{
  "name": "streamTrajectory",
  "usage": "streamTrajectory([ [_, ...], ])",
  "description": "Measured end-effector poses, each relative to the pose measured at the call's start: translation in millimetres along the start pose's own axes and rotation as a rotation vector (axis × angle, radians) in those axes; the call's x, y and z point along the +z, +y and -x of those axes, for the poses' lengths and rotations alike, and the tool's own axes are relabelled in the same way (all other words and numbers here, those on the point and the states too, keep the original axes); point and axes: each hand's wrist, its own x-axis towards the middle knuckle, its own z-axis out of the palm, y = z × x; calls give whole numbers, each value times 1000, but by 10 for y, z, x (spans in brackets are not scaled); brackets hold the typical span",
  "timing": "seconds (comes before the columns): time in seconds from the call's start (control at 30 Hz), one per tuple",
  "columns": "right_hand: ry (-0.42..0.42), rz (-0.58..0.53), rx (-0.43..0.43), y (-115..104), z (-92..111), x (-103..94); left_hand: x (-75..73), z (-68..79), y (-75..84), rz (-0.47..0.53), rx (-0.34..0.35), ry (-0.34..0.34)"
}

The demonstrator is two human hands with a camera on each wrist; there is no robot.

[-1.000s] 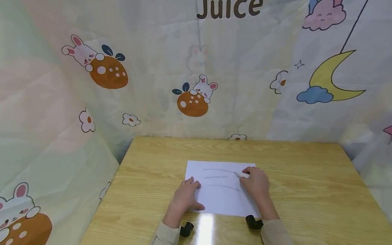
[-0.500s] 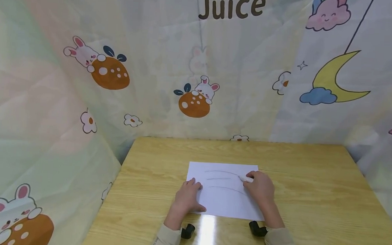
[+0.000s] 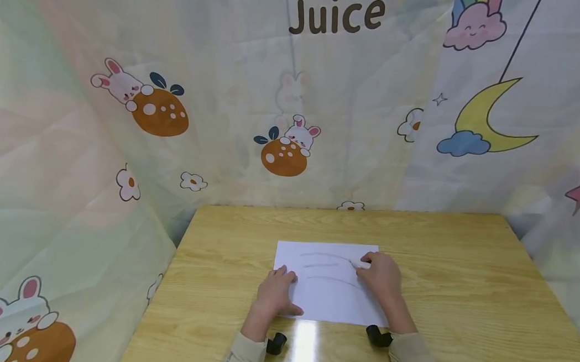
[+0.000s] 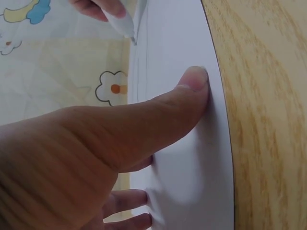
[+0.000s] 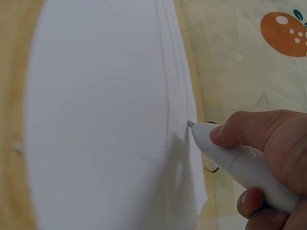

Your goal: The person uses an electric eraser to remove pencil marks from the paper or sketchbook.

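A white sheet of paper (image 3: 332,305) lies on the table, with three thin grey lines across its upper part. My right hand (image 3: 383,275) pinches a thick white pen-shaped tool (image 5: 230,160) between thumb and fingers. Its small grey tip (image 5: 191,124) is at the far, topmost line, near that line's right end. My left hand (image 3: 274,292) rests on the left side of the sheet, fingers spread. The left thumb (image 4: 194,79) presses the paper near its front edge, while the left fingertips (image 4: 139,197) lie farther back on it.
The wooden table (image 3: 462,302) extends around the sheet. Behind it hangs a printed cloth (image 3: 226,88) with rabbits and a moon. Black wrist fittings (image 3: 276,343) show beside the sleeves. A small pale bit (image 5: 18,147) lies beside the paper.
The right hand and tool tip have shifted slightly right and toward the person along the top line. The left hand stays in place; the whole head view sways a little.
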Motion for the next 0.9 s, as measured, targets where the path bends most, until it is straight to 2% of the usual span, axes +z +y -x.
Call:
streamTrajectory([
  [0.33,1,-3,18,-23,10,33,13,9,-9,-13,1,-1],
  [0.53,-11,-25,-28,-63,-28,20,3,14,-31,-39,-6,24],
  [0.7,-51,-22,19,-27,-14,6,19,37,-29,-18,2,11],
  [0.9,-50,-15,13,10,-4,-33,50,19,-7,-22,8,19],
])
